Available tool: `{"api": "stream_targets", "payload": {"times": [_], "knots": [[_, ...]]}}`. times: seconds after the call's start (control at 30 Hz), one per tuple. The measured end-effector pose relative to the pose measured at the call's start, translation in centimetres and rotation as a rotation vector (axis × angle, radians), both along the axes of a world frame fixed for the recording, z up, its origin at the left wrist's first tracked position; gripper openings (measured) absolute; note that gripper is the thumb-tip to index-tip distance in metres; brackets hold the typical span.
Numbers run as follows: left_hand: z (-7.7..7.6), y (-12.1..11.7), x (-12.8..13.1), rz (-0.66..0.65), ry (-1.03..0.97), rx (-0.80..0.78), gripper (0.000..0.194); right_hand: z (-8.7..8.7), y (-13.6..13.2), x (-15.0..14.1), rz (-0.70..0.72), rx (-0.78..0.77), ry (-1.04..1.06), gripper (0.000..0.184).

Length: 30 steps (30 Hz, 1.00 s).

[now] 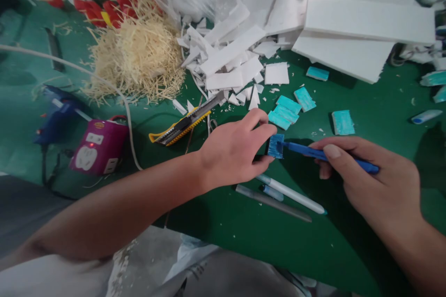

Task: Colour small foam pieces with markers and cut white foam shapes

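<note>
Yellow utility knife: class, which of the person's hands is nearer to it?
Left: the left hand lies just right of the knife; the right hand, gripping a blue pen, is farther right.

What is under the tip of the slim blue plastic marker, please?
Under the tip of the marker is a small, square, blue-coloured, foam-like piece, steadied by the left hand. The piece's underside and whatever it covers are hidden.

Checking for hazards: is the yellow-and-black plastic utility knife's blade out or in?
Out: the grey metal blade juts beyond the yellow-and-black handle.
</note>
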<state>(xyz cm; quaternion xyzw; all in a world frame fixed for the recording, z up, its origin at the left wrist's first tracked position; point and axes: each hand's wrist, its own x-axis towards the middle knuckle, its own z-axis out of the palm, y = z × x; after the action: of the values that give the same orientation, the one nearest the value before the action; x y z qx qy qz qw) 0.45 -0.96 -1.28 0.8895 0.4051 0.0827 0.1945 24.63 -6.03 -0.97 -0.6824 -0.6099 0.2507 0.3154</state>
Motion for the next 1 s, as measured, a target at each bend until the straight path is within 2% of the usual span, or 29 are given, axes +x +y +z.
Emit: {"api": "stream_targets", "payload": {"times": [0.2, 0.37, 0.6, 1.0], "knots": [[0.1, -0.06, 0.0, 0.002, 0.005, 0.002, 0.029, 0.39, 0.02, -0.05, 0.017, -0.04, -0.026, 0.053], [-0.07, -0.08, -0.04, -0.001, 0.002, 0.016, 0.03, 0.47, 0.09, -0.17, 0.002, -0.057, -0.032, 0.049], [-0.09, -0.07, -0.11, -0.008, -0.004, 0.01, 0.03, 0.03, 0.11, -0.04, -0.008, 0.035, 0.002, 0.038], [-0.16, -0.09, -0.1, -0.005, -0.021, 0.012, 0.031, -0.18, 0.11, 0.15, 0.006, 0.011, 0.038, 0.039]]}}
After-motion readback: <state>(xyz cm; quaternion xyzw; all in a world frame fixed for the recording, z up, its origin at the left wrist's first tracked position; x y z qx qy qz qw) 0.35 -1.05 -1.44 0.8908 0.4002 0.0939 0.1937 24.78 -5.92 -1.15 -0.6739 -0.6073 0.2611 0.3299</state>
